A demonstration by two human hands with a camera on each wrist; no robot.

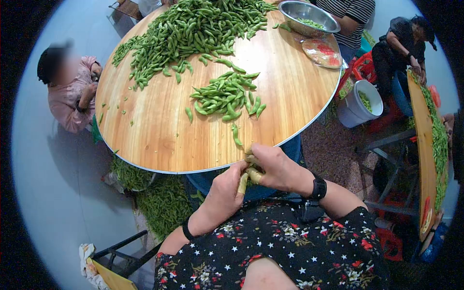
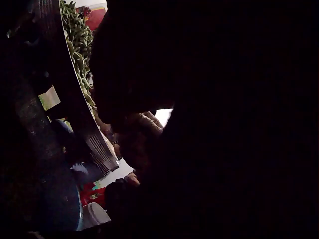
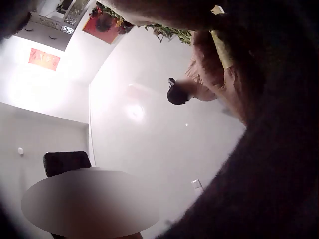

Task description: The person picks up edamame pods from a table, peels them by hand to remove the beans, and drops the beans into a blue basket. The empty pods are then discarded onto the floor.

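Both hands meet at the near edge of the round wooden table (image 1: pixel 159 130), above a blue tub (image 1: pixel 290 150). My left hand (image 1: pixel 226 186) and right hand (image 1: pixel 278 166) have curled fingers and pinch a green edamame pod between them, mostly hidden by the fingertips. Yellowish covers wrap some thumbs and fingertips. Just beyond the right fingers lies a single pod (image 1: pixel 236 134), and a small pile of edamame pods (image 1: pixel 224 96) sits farther in. The left wrist view is largely dark, with pods (image 2: pixel 77 40) along the table's rim.
A large heap of pods (image 1: pixel 193 34) covers the far side. A steel colander (image 1: pixel 309 18) and a bagged round item (image 1: pixel 321 52) stand at the right rim. A white bucket (image 1: pixel 360 104) is on the floor. Other people sit around. Green pods (image 1: pixel 166 208) lie on the floor at left.
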